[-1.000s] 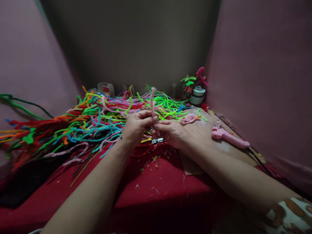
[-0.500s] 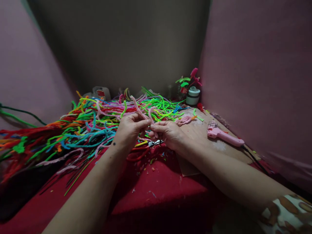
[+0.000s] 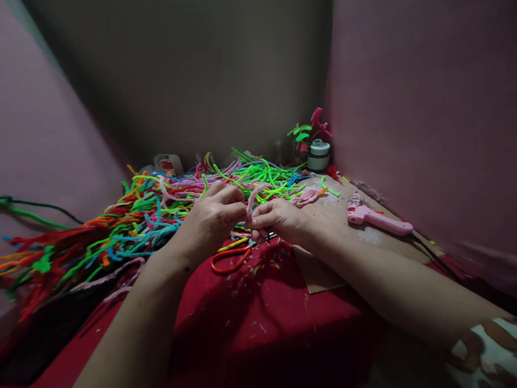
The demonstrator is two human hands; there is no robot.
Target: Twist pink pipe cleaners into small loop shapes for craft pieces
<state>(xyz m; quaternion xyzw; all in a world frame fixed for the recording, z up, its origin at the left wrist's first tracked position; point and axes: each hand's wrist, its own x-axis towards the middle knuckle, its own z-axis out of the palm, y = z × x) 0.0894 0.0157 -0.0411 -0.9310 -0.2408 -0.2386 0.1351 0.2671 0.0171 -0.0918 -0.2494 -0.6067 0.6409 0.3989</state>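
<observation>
My left hand (image 3: 220,210) has rolled knuckles-up since the earlier frame, and in the head view the fuzzy pink stem (image 3: 251,201) curves up between my hands, probably mid-bend, pinched by my right hand's (image 3: 278,216) fingers, my left ones bunched against it, grip unclear, both arms angled inward over the counter (image 3: 283,310).

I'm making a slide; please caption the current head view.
Left hand and right hand meet at a pink fuzzy stem near multicoloured stems.

Pink stem (image 3: 251,200) — fuzzy, matt; glue gun (image 3: 382,220) — smooth plastic.
</observation>
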